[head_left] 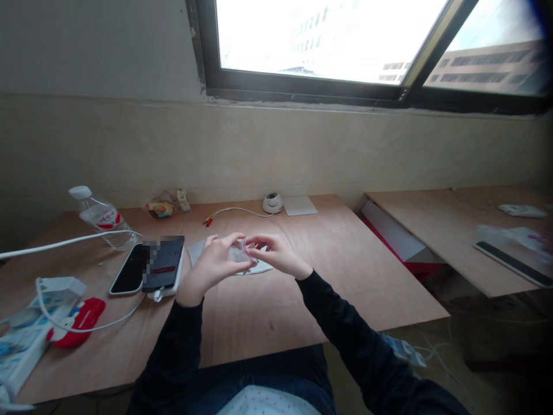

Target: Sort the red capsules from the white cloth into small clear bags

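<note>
Above the desk (367, 271), my two hands meet around a small clear plastic item (237, 252) with a pinkish-red edge; it looks like a little zip bag, though fingers cover much of it. My left hand (213, 262) curves around its left side, thumb below and fingers above. On the right, my right hand (276, 252) has its fingertips closed at the red edge. Beneath the hands lies a flat whitish sheet or cloth (261, 268), partly hidden by them. Whether anything is inside the plastic cannot be made out.
Left of my hands are two phones (127, 271) (166, 265), cables and a water bottle (106, 219). Nearer are a red pouch (84, 323) and a white-blue box (26, 340). At the back sit snack wrappers (162, 206), a dome camera (272, 202) and a white box (299, 206).
</note>
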`<act>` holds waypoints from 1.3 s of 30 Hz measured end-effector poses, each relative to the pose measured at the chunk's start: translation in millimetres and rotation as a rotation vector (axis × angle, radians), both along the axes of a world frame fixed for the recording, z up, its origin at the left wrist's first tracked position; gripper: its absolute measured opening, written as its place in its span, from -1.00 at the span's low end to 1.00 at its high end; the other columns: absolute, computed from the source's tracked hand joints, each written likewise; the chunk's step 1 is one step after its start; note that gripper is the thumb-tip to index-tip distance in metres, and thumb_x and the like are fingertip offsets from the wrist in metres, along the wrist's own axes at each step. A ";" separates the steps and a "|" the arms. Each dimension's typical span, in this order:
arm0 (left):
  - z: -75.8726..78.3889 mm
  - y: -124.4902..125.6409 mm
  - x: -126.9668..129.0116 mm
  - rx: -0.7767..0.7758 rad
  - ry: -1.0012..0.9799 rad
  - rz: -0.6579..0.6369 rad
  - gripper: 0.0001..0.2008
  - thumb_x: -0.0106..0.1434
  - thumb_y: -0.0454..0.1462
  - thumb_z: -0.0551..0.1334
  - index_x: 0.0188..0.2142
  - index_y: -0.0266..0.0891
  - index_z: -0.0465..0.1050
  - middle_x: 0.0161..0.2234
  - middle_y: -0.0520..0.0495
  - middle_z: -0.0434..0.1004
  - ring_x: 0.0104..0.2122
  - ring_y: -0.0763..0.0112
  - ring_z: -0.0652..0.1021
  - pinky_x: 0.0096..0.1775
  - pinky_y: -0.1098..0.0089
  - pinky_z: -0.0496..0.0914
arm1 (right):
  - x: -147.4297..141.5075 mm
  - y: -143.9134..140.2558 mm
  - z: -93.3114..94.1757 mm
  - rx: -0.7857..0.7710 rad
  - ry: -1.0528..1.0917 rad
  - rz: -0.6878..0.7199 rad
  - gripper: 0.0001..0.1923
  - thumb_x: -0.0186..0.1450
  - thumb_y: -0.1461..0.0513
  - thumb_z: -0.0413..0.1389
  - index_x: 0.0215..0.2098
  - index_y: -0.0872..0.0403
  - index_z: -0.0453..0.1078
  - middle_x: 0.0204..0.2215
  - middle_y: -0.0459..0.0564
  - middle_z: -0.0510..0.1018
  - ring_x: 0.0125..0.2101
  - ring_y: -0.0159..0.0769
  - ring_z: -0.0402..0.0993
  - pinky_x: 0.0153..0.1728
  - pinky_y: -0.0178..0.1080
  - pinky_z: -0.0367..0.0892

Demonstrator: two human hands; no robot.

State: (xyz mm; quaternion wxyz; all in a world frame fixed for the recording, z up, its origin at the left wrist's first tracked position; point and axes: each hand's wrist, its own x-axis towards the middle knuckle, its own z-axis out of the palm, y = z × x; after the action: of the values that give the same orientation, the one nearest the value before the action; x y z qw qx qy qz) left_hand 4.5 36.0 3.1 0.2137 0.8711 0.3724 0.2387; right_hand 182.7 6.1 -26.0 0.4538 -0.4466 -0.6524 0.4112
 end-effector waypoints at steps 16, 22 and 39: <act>12.9 94.7 16.9 -0.423 -0.250 -0.230 -0.57 -0.05 -0.20 0.37 -0.15 -0.24 0.45 -0.14 -0.15 0.52 -0.11 0.22 0.49 -0.06 0.23 0.34 | 43.6 81.9 -91.0 -0.045 -0.606 -0.107 -0.81 -0.01 0.22 0.30 -0.38 0.06 0.56 -0.48 -0.07 0.42 -0.48 -0.39 0.32 -0.41 -0.35 0.16; -40.2 78.7 12.0 -0.361 -0.484 0.125 -0.56 0.00 -0.15 0.34 -0.13 -0.26 0.42 -0.17 -0.15 0.50 -0.13 0.24 0.49 -0.03 0.23 0.30 | 42.5 84.4 -109.6 -0.084 -0.580 -0.153 -0.83 0.01 0.20 0.29 -0.40 0.05 0.57 -0.49 -0.08 0.39 -0.50 -0.41 0.30 -0.43 -0.36 0.16; -70.1 35.3 25.2 -0.334 -0.422 0.187 -0.53 -0.01 -0.11 0.34 -0.10 -0.24 0.42 -0.10 -0.16 0.49 -0.05 0.19 0.45 -0.01 0.24 0.29 | 13.4 56.5 -42.6 0.125 -0.111 -0.161 -0.72 0.18 0.04 0.14 -0.35 0.07 0.51 -0.49 -0.08 0.41 -0.46 -0.39 0.28 -0.43 -0.34 0.20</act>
State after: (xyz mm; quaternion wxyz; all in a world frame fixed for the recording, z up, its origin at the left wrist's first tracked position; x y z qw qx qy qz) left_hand 29.7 71.3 -67.0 0.4040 0.7169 0.4325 0.3685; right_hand 196.1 62.6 -68.7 0.4754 -0.4904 -0.6629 0.3067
